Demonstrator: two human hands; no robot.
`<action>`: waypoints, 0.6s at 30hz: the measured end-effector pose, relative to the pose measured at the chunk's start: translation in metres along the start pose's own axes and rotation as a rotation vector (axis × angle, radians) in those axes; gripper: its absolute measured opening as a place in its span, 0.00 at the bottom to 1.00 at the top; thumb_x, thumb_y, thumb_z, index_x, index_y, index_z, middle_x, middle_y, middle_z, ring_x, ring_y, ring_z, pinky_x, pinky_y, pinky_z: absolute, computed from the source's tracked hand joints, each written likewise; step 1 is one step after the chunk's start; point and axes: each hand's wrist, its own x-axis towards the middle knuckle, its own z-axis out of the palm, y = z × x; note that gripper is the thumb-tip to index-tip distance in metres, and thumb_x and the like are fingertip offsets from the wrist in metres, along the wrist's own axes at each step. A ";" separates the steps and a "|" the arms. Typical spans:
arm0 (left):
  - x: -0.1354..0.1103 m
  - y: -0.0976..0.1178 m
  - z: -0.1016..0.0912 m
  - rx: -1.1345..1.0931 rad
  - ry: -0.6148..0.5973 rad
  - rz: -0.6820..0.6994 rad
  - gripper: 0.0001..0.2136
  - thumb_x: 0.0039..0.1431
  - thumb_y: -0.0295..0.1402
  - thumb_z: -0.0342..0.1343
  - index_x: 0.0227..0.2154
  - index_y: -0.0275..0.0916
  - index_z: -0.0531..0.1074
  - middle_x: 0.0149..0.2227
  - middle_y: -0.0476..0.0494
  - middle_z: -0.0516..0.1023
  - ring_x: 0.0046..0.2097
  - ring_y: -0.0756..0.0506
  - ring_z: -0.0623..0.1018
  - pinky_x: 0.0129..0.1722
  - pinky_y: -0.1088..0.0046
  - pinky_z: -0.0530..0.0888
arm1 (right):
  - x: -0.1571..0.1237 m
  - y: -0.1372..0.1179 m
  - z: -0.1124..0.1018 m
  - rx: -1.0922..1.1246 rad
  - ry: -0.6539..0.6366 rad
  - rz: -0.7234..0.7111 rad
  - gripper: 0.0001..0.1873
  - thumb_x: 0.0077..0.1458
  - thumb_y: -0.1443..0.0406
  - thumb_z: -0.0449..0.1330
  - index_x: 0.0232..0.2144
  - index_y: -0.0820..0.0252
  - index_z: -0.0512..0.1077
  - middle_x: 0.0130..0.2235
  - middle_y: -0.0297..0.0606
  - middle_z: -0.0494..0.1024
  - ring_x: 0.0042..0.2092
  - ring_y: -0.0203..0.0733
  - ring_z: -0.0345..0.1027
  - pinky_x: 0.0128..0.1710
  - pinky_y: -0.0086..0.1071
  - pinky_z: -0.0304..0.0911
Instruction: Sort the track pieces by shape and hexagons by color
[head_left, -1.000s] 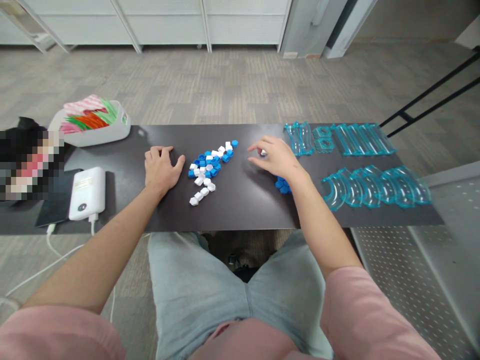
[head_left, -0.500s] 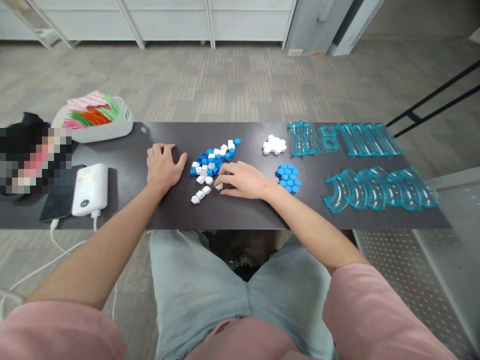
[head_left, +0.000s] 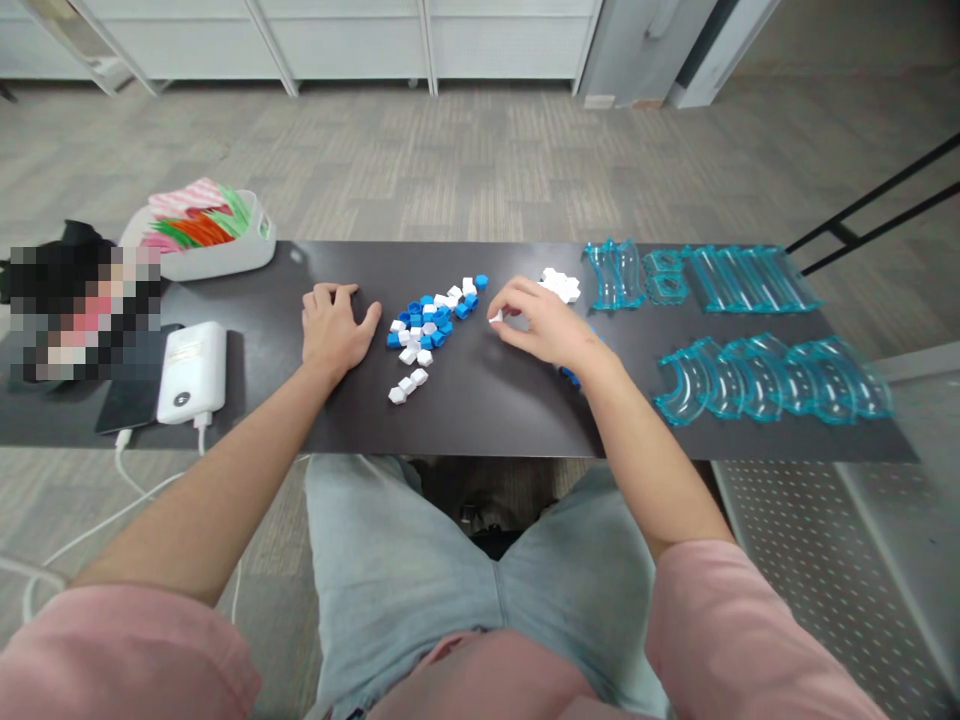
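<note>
A loose heap of small blue and white hexagon pieces (head_left: 429,322) lies mid-table on the dark table (head_left: 480,410). My left hand (head_left: 334,325) rests flat and open just left of the heap. My right hand (head_left: 541,320) hovers to the right of the heap, its fingertips pinched on a white hexagon piece (head_left: 496,316). Behind that hand is a tidy cluster of white hexagons (head_left: 561,284). A cluster of blue hexagons (head_left: 571,376) is mostly hidden under my right wrist.
Clear turquoise track pieces, straight (head_left: 750,278) and curved (head_left: 772,375), fill the table's right side. A white tray with coloured strips (head_left: 202,232) stands at the back left. A white power bank (head_left: 192,372) with a cable lies on a dark phone near the left front edge.
My right hand picked a white hexagon out of the heap and lifted it up and to the right, toward the white cluster. The left hand stayed put.
</note>
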 end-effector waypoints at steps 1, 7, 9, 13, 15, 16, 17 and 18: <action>0.000 0.000 0.000 -0.002 0.001 -0.002 0.29 0.76 0.48 0.56 0.71 0.39 0.77 0.73 0.22 0.73 0.76 0.21 0.69 0.80 0.40 0.68 | -0.001 0.002 -0.005 -0.023 0.018 0.041 0.12 0.77 0.61 0.60 0.54 0.51 0.83 0.55 0.46 0.81 0.52 0.55 0.77 0.60 0.48 0.74; 0.001 -0.001 0.001 -0.016 -0.001 0.001 0.28 0.76 0.48 0.56 0.71 0.39 0.77 0.73 0.21 0.73 0.76 0.20 0.69 0.80 0.39 0.67 | -0.006 0.015 -0.022 -0.136 0.053 0.150 0.09 0.71 0.61 0.64 0.48 0.53 0.84 0.50 0.45 0.85 0.48 0.54 0.78 0.57 0.46 0.72; 0.001 -0.001 0.002 -0.003 0.002 0.002 0.29 0.76 0.48 0.56 0.71 0.39 0.77 0.73 0.21 0.73 0.76 0.21 0.69 0.80 0.40 0.68 | -0.008 0.022 -0.025 -0.130 0.029 0.171 0.06 0.69 0.61 0.67 0.45 0.53 0.83 0.46 0.43 0.86 0.45 0.53 0.78 0.53 0.44 0.71; 0.001 -0.001 0.002 0.023 0.013 0.004 0.29 0.76 0.47 0.55 0.71 0.39 0.77 0.73 0.23 0.74 0.76 0.21 0.70 0.80 0.42 0.69 | -0.012 0.038 -0.030 -0.114 -0.042 0.219 0.05 0.64 0.60 0.72 0.40 0.52 0.81 0.41 0.39 0.87 0.41 0.50 0.78 0.46 0.40 0.67; 0.001 -0.001 0.003 0.025 0.015 0.007 0.29 0.75 0.48 0.56 0.71 0.38 0.78 0.73 0.22 0.74 0.76 0.21 0.70 0.80 0.41 0.68 | -0.015 0.044 -0.032 -0.140 -0.067 0.239 0.06 0.63 0.60 0.74 0.38 0.52 0.81 0.41 0.38 0.86 0.41 0.49 0.77 0.46 0.41 0.66; 0.001 -0.001 0.003 0.024 0.016 0.008 0.29 0.75 0.48 0.56 0.71 0.38 0.78 0.73 0.22 0.74 0.76 0.21 0.70 0.80 0.41 0.68 | -0.016 0.046 -0.034 -0.155 -0.076 0.245 0.07 0.63 0.60 0.74 0.38 0.52 0.81 0.41 0.38 0.86 0.41 0.49 0.77 0.46 0.41 0.66; 0.000 -0.001 0.003 0.021 0.017 0.009 0.29 0.75 0.48 0.56 0.71 0.38 0.78 0.73 0.22 0.74 0.76 0.21 0.70 0.80 0.41 0.68 | -0.017 0.048 -0.035 -0.169 -0.081 0.248 0.07 0.63 0.59 0.75 0.38 0.52 0.81 0.42 0.38 0.86 0.42 0.49 0.77 0.46 0.42 0.66; 0.000 -0.002 0.003 0.018 0.019 0.010 0.29 0.75 0.48 0.56 0.71 0.38 0.78 0.73 0.22 0.74 0.75 0.21 0.70 0.80 0.40 0.68 | -0.017 0.048 -0.037 -0.181 -0.081 0.249 0.08 0.62 0.58 0.76 0.39 0.51 0.81 0.43 0.39 0.86 0.42 0.50 0.77 0.47 0.42 0.66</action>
